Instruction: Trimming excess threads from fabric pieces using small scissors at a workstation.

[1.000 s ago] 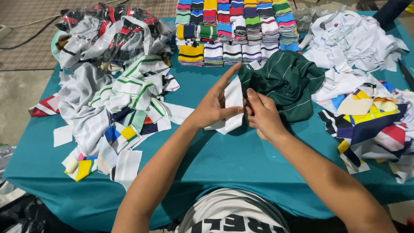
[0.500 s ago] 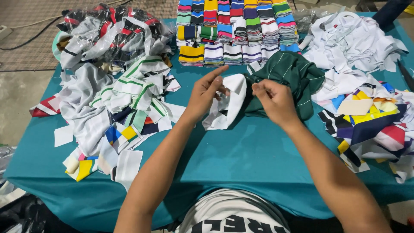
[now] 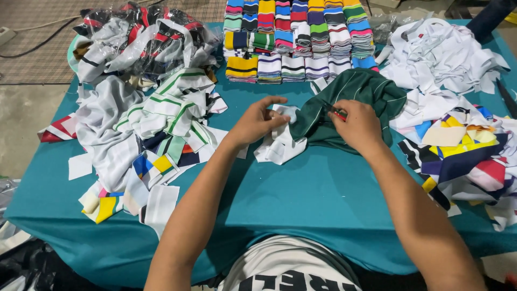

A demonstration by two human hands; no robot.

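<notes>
At the centre of the frame, the left hand pinches a white fabric piece between thumb and fingers, its grip closed on the upper edge of the cloth. The white piece hangs crumpled onto the teal table cover and touches the dark green striped garment lying just to its right, slightly above centre. The right hand rests on the green garment with fingers curled shut around a small red-handled tool; only the tool's tip shows, so its exact kind cannot be determined. Both forearms extend from the lower edge of the frame toward the centre. In the upper centre, stacks of folded striped knit pieces in many colours stand in rows. In the upper left, a heap of garments in clear plastic bags sits at the table's far corner. Below it, on the left side, lies a pile of white, grey and green-striped fabric pieces. In the upper right, a pile of white cloth is heaped, and on the right side below it lie multicoloured fabric pieces.
</notes>
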